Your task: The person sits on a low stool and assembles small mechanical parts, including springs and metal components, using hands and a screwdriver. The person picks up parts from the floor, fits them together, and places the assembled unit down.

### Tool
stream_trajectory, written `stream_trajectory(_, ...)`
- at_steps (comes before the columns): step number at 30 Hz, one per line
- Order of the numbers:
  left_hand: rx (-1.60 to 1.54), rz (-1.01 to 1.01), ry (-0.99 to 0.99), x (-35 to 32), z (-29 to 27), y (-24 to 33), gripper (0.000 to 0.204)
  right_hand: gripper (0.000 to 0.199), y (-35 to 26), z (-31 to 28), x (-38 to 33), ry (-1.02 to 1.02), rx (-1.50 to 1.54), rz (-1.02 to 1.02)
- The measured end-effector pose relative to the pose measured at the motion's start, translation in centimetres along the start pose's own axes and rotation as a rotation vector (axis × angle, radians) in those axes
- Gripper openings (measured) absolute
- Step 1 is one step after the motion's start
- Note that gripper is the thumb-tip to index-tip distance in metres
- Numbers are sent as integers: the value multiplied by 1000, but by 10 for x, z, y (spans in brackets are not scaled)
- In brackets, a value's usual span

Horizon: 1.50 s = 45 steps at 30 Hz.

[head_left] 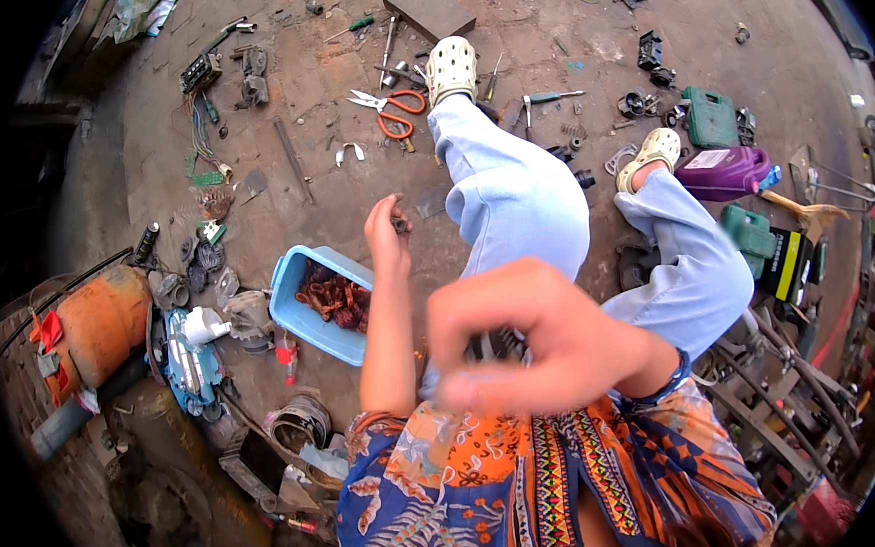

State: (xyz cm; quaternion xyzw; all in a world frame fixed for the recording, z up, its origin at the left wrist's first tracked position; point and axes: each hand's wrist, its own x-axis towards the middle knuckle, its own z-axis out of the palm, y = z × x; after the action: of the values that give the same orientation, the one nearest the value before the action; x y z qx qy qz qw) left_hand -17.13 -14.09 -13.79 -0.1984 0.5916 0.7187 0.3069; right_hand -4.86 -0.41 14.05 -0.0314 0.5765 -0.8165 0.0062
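Low over the ground, beside the blue plastic tub (pixel 284 305), my left hand (pixel 385 239) is closed round a small dark part (pixel 400 224), its kind unclear. Reddish-brown, copper-coloured scraps (pixel 331 298) lie in the tub. My right hand (pixel 542 337) is raised in front of my body, large and blurred, with its fingers curled toward the thumb. What it holds, if anything, cannot be made out. Behind its fingers a dark ribbed thing (pixel 497 345) partly shows. Orange-handled shears (pixel 387 106) lie on the ground near my left foot.
An orange gas cylinder (pixel 105 319) stands at the left. Screwdrivers (pixel 552 97), a flat metal block (pixel 430 11), a purple jug (pixel 722 173), a green case (pixel 710 116) and a hammer (pixel 804 211) lie around my feet. Metal bars (pixel 766 404) are heaped at the lower right.
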Motion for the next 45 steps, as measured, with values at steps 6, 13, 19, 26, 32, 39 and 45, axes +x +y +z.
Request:
stream_trajectory(6, 599, 86, 112, 136, -17, -76, 21, 19, -36, 18, 54, -332, -478, -298)
stream_trajectory(13, 1177, 364, 403, 233, 7, -90, 35, 16, -23, -40, 82, -310, -314, -173)
stream_trajectory(19, 1148, 288, 416, 253, 13, -89, 22, 15, 12, -70, 79, -44, -423, -322)
stream_trajectory(26, 566, 228, 185, 201, 30, -44, 36, 39, 34, -135, 34, 533, -131, -45)
stream_trajectory(32, 185, 294, -74, 69, 72, 78, 29, 36, 93, -149, -6, 743, 1519, -178)
stream_trajectory(39, 553, 955, -369, -147, 114, 138, 14, 33, 59, -98, -25, 752, 1590, -328)
stream_trajectory(45, 699, 1064, -503, -205, 149, 99, 25, 39, 48, -74, -60, 603, 1433, -411)
